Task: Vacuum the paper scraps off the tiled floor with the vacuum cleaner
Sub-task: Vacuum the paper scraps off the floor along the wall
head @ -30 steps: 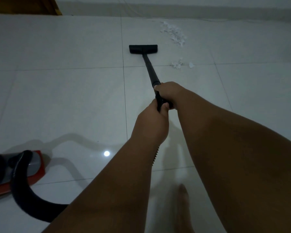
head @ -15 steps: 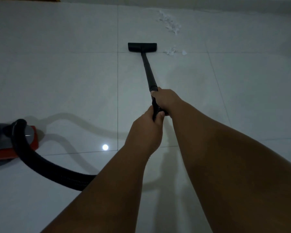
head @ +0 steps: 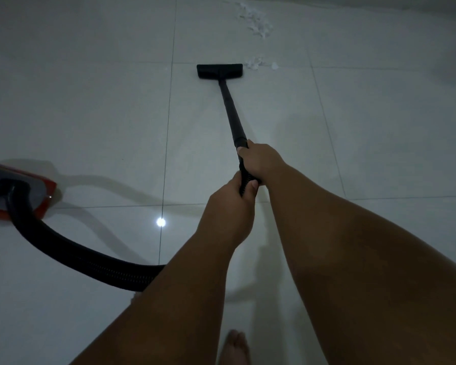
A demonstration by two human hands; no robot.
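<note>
Both hands, left (head: 228, 206) and right (head: 261, 160), keep a closed grip on the wand (head: 231, 111); the floor nozzle (head: 219, 71) now sits just beside the nearer paper scraps (head: 256, 64), closer than before.

The vacuum body (head: 16, 191) is cut off by the left edge.

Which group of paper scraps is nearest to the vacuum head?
The small cluster of scraps just right of the vacuum head; the bigger pile lies farther off, near the wall.
</note>
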